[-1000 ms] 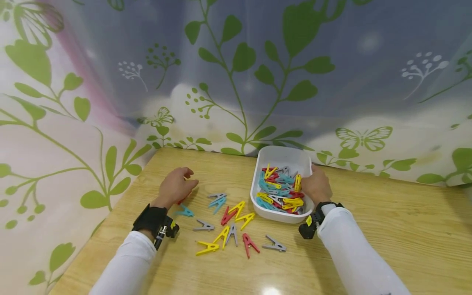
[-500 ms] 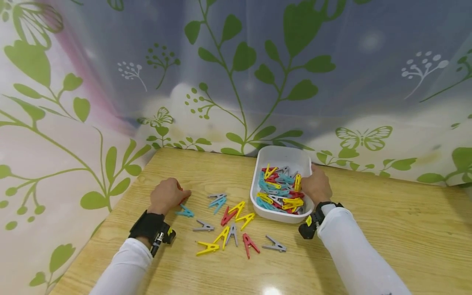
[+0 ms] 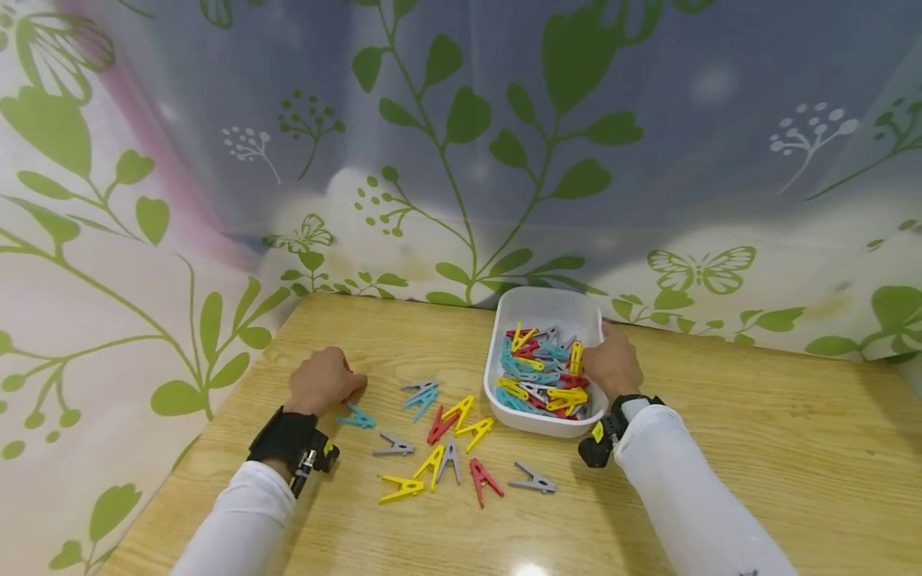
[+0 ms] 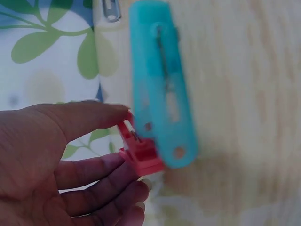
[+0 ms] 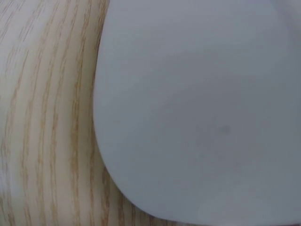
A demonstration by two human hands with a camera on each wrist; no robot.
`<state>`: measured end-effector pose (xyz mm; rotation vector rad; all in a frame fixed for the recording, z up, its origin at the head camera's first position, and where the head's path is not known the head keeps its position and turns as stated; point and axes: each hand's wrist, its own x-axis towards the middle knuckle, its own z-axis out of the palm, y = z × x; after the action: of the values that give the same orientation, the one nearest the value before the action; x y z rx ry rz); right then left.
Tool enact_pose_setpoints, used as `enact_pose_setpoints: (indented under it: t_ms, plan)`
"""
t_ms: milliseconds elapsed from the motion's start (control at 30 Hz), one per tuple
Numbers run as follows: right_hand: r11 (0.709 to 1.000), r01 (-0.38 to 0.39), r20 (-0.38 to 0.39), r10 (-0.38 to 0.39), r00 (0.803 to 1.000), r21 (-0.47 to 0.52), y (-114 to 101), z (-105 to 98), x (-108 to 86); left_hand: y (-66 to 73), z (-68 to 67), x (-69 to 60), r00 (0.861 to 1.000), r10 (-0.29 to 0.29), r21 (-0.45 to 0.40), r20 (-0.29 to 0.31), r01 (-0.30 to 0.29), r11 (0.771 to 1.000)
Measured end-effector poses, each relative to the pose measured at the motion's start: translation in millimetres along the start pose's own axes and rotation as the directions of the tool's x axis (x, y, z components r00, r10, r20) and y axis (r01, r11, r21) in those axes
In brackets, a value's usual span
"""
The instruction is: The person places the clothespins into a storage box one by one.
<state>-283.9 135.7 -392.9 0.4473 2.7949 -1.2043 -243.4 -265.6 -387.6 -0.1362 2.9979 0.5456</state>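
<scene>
At the left of the table my left hand [image 3: 324, 382] pinches a red clothespin [image 4: 145, 157] between thumb and fingers, as the left wrist view shows. Right beside it lies a teal clothespin [image 3: 356, 417]. My right hand [image 3: 615, 365] grips the right side of a white plastic box [image 3: 547, 302]; its fingers are partly hidden by the wall. Piled inside the box are many clothespins [image 3: 536, 376] in yellow, red, teal and grey. In the right wrist view, the smooth outer wall of the box fills most of the picture.
Several loose clothespins lie between the hands, among them a grey one [image 3: 533, 478], a red one [image 3: 485, 482] and a yellow one [image 3: 401, 489]. The wooden table [image 3: 735, 416] meets a leaf-patterned curtain [image 3: 432, 240] at the back and left.
My left hand has come down and a little to the left, and its thumb and fingers have closed on the red clothespin. The right hand keeps its hold on the box.
</scene>
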Motion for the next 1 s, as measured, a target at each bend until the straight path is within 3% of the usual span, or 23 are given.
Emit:
enact_pose_setpoints:
  t_ms: [300, 433, 533, 800, 1000]
  plan:
    - [1.000, -0.008, -0.015, 0.008, 1.000, -0.008, 4, -5, 2.3, 22.4, -23.5, 9.0, 0.999, 0.044, 0.008, -0.014, -0.044, 0.999]
    - [1.000, -0.001, -0.025, 0.001, 1.000, -0.009, 5, -6, 2.2, 46.2, -23.0, 15.0, 0.997, 0.082, 0.022, -0.007, -0.082, 0.996]
    - [1.000, 0.001, -0.026, -0.001, 1.000, -0.006, 6, -6, 2.1, 73.3, -20.9, 19.7, 0.990, 0.140, 0.021, -0.022, -0.139, 0.990]
    - [1.000, 0.001, -0.011, -0.001, 1.000, 0.019, 3, -3, 1.4, 161.5, -12.0, 28.7, 0.942, 0.334, 0.035, -0.025, -0.333, 0.942]
    - [1.000, -0.010, -0.012, 0.010, 1.000, 0.019, 1, 0, 1.9, 206.4, 0.1, 31.2, 0.894, 0.448, 0.073, -0.006, -0.446, 0.892]
